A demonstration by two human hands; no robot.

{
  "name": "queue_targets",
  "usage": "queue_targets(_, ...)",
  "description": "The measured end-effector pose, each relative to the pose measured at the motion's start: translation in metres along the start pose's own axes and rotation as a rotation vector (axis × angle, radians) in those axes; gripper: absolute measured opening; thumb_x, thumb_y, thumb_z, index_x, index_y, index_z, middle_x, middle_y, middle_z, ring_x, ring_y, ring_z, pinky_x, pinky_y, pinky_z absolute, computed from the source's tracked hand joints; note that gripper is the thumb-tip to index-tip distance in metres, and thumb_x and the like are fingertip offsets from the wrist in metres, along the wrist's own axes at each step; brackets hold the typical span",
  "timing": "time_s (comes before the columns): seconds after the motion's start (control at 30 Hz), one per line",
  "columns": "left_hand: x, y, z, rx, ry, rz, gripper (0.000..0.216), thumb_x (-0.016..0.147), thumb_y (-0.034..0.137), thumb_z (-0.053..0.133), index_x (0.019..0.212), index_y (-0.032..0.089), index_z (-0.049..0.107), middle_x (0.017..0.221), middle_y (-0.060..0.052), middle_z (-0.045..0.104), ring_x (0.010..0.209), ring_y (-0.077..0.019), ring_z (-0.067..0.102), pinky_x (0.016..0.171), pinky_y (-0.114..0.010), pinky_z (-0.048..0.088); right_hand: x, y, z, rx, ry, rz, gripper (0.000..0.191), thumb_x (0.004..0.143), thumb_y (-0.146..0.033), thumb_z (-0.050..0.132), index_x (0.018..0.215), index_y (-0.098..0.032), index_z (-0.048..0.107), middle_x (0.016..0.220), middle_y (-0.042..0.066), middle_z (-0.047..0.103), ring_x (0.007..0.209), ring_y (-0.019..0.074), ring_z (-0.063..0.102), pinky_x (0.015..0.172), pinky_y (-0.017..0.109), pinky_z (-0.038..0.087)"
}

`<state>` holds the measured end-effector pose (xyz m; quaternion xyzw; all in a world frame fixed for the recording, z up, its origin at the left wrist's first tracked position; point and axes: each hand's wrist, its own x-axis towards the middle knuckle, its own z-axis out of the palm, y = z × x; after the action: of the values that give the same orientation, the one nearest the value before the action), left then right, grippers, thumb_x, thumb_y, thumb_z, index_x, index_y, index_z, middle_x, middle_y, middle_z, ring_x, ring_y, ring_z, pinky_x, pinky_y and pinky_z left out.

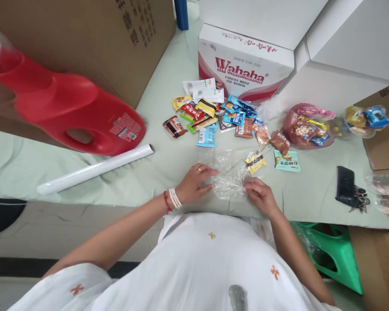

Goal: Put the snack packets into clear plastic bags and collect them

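A clear, crinkled plastic bag [230, 183] lies on the table in front of me. My left hand [196, 183] rests at its left side, thumb and fingers apart, the fingertips at the plastic. At the bag's right edge my right hand [261, 194] pinches the film between thumb and fingers. Just beyond, a yellow-and-black snack packet [255, 162] touches or nearly touches the bag. Farther back lies a loose pile of small wrapped snacks, among them a light blue packet [207, 135], a brown packet [175, 126] and a yellow packet [205, 107].
Behind the snacks stands a white-and-red Wahaba-style water carton [243, 71]. A red detergent jug [84, 108] and a white roll [97, 168] are at left. On the right sit a filled pink bag [307, 127], a mint-green packet [287, 161], keys [359, 198] and a black case [345, 185].
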<state>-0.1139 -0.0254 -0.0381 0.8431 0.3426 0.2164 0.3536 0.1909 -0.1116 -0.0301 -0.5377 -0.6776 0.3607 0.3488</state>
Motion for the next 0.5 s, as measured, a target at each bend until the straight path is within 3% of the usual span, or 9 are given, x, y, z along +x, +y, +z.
queue_targets(0.07, 0.014, 0.012, 0.006, 0.052, -0.064, -0.023, 0.069, 0.089, 0.050, 0.068, 0.149, 0.020, 0.054, 0.139, -0.016, 0.064, 0.122, -0.0327, 0.054, 0.102, -0.048, 0.039, 0.004, -0.004, 0.005, 0.007, -0.015, -0.041, 0.018, 0.101, -0.026, 0.059, 0.100, -0.027, 0.077, 0.097, 0.005, 0.068, 0.085, 0.0162, 0.066, 0.073, 0.029, 0.053)
queue_targets(0.1, 0.022, 0.016, 0.008, 0.062, -0.118, -0.038, 0.067, 0.088, 0.048, 0.069, 0.148, 0.021, 0.056, 0.136, -0.015, 0.067, 0.121, -0.0329, 0.054, 0.102, -0.049, 0.038, 0.007, -0.006, 0.006, 0.002, -0.026, -0.059, 0.018, 0.101, -0.025, 0.059, 0.102, -0.028, 0.077, 0.098, 0.005, 0.068, 0.085, 0.0159, 0.066, 0.073, 0.028, 0.053)
queue_targets(0.17, 0.034, 0.020, 0.007, 0.051, -0.189, -0.042, 0.040, 0.093, 0.039, 0.063, 0.129, 0.023, 0.070, 0.117, -0.011, 0.075, 0.113, -0.0296, 0.058, 0.100, -0.048, 0.038, 0.011, -0.010, 0.006, -0.026, -0.035, -0.077, 0.019, 0.101, -0.024, 0.058, 0.104, -0.028, 0.076, 0.100, 0.005, 0.068, 0.088, 0.0161, 0.067, 0.077, 0.029, 0.054)
queue_targets(0.23, 0.035, 0.018, 0.000, 0.022, -0.166, 0.003, 0.026, 0.099, 0.032, 0.055, 0.108, 0.024, 0.078, 0.101, -0.007, 0.078, 0.107, -0.0262, 0.059, 0.099, -0.047, 0.038, 0.012, -0.009, 0.001, -0.060, -0.009, -0.073, 0.019, 0.101, -0.023, 0.058, 0.105, -0.027, 0.076, 0.101, 0.005, 0.068, 0.092, 0.0168, 0.068, 0.081, 0.030, 0.054)
queue_targets(0.37, 0.004, 0.004, -0.023, 0.009, -0.050, 0.135, 0.030, 0.102, 0.034, 0.050, 0.099, 0.027, 0.078, 0.100, -0.006, 0.079, 0.114, -0.0251, 0.059, 0.103, -0.046, 0.040, -0.001, 0.004, -0.014, -0.093, 0.083, -0.020, 0.016, 0.099, -0.024, 0.060, 0.099, -0.027, 0.075, 0.100, 0.006, 0.069, 0.090, 0.0179, 0.068, 0.080, 0.032, 0.056)
queue_targets(0.5, -0.043, -0.003, -0.036, 0.139, -0.147, 0.252, 0.029, 0.093, 0.019, 0.053, 0.106, 0.030, 0.077, 0.120, -0.003, 0.078, 0.129, -0.0268, 0.057, 0.111, -0.051, 0.036, -0.020, 0.017, -0.026, -0.129, 0.085, 0.052, 0.019, 0.097, -0.022, 0.058, 0.095, -0.026, 0.076, 0.105, 0.006, 0.070, 0.097, 0.0196, 0.070, 0.085, 0.034, 0.056)
